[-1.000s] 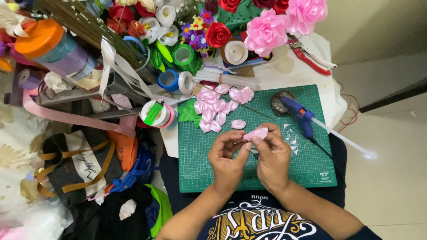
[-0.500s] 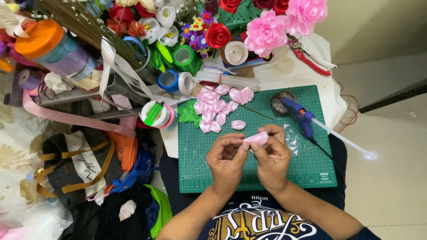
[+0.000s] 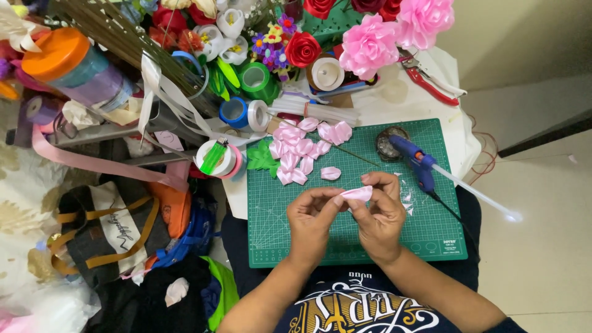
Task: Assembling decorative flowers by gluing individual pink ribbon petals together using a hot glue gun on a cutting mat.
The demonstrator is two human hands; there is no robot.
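Both my hands, left (image 3: 311, 216) and right (image 3: 381, 213), pinch the folded pink satin ribbon petal (image 3: 357, 193), now raised slightly above the green gridded cutting mat (image 3: 271, 222), nearer the loose petal (image 3: 330, 173).

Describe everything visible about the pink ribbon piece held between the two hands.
The pink ribbon piece is a small strip of pale, satiny-looking ribbon, folded or curled into a petal-like shape. It is held above the green cutting mat, pinched at its left end by the left hand and at its right by the right hand, lying roughly level. Only fingertips touch it. Its underside is hidden.
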